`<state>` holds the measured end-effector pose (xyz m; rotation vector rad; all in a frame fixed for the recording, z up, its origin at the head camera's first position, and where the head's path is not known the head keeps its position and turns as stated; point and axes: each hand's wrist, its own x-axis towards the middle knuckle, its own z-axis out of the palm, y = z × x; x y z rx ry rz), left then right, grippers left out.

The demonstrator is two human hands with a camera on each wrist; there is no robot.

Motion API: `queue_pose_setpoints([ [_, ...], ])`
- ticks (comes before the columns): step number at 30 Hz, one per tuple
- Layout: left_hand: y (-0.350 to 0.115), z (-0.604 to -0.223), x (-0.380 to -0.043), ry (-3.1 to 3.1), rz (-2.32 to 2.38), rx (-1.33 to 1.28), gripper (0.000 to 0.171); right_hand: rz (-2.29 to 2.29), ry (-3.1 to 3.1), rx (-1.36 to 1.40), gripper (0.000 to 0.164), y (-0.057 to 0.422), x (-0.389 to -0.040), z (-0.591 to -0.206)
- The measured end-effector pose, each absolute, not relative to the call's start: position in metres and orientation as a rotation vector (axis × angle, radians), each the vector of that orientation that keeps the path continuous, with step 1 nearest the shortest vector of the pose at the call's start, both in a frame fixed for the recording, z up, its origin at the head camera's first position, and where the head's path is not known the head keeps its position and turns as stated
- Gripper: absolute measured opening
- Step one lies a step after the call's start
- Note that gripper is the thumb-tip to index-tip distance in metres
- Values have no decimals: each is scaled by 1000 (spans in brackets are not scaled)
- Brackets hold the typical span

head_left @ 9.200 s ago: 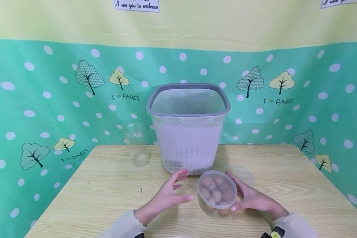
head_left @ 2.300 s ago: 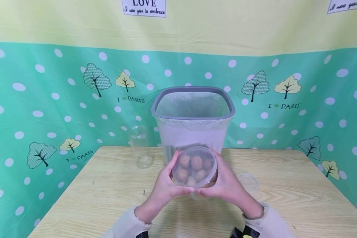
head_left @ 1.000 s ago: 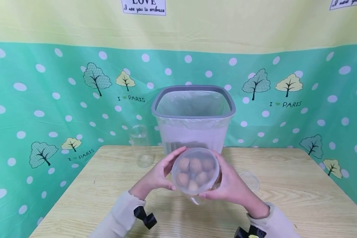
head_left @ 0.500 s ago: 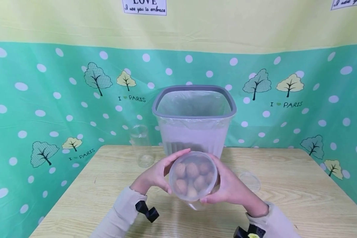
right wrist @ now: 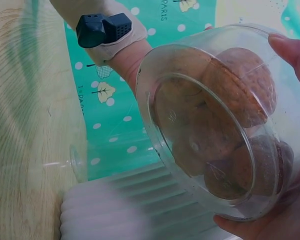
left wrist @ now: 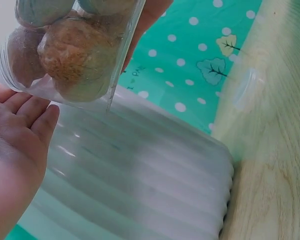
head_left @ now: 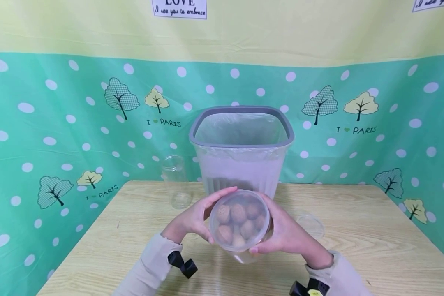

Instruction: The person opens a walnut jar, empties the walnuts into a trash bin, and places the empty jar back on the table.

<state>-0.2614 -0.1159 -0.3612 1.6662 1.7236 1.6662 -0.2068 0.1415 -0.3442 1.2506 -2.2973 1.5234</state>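
Observation:
A clear plastic jar of walnuts hangs above the table, tilted so that its frosted lid faces the head camera. My right hand grips the jar's right side, thumb near the front and fingers round the back. On the other side my left hand holds the lid's edge, index finger along the top and thumb at the lower left. Seen from the left wrist, its other fingers reach along under the lid end. Behind the jar stands a white wastebasket with a grey rim and a bag liner.
A tall clear empty jar stands on the wooden table, left of the wastebasket. To the right lies a thin clear disc, like a lid. A green dotted cloth hangs behind the table.
Earlier the jar was lower, at the right hand, with the left hand apart. Both hands then held it up. Since then my left wrist has turned and the jar has sunk slightly.

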Motion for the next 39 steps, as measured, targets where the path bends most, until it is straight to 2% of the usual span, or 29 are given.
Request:
queue_pose_setpoints([
  [25, -117, -368, -255, 1790, 1702, 1640, 116, 1557, -2289, 1274, 104, 140, -208, -351],
  [39, -116, -370, -255, 1863, 1733, 1650, 114, 1479, -2325, 1146, 107, 142, -208, -351],
])
